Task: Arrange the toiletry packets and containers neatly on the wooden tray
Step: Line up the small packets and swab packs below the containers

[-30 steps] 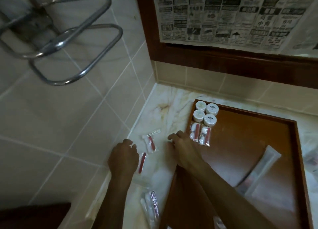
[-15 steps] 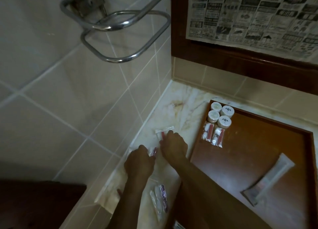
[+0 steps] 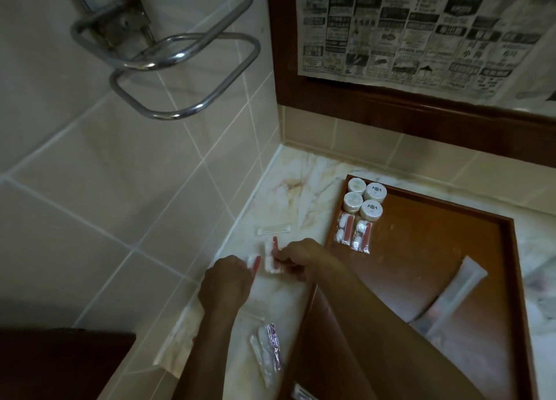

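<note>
Both hands have closed in: our left hand (image 3: 226, 282) and right hand (image 3: 296, 256) each pinch a packet (image 3: 268, 256), best lifted flat toward the tray (image 3: 508, 279).

Marble counter (image 3: 304, 189) bears a wooden tray (image 3: 451, 249) (right) and loose packets (image 3: 267, 344)

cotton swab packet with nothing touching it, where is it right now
In the head view the cotton swab packet lies on the marble counter, left of the wooden tray, just beyond the right hand and near the tiled wall.
</note>
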